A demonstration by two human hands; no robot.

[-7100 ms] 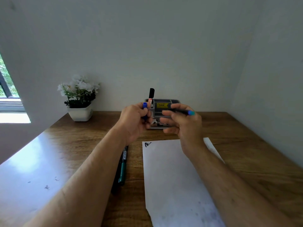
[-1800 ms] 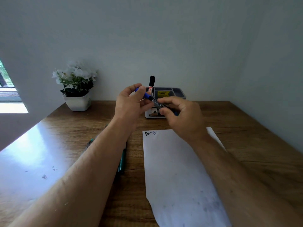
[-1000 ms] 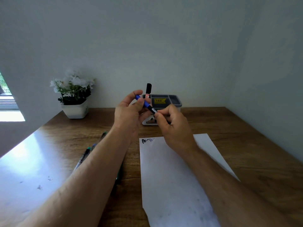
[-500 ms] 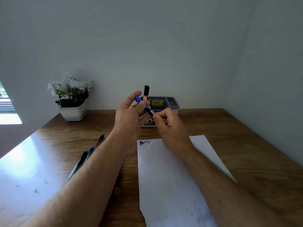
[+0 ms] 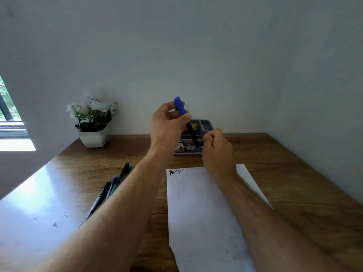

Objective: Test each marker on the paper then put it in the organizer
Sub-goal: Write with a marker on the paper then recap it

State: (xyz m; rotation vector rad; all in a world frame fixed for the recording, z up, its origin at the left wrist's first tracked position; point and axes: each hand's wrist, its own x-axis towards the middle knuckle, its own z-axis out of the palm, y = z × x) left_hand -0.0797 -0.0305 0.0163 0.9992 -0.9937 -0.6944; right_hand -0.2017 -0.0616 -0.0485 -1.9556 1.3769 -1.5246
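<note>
Your left hand pinches the capped blue marker; your right hand, curled, steadies its tip; next, drop it into the organizer.

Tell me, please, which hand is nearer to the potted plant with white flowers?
Left. The left hand, raised and gripping the blue marker, is right of the potted plant; the right hand is farther right, in front of the organizer.
</note>
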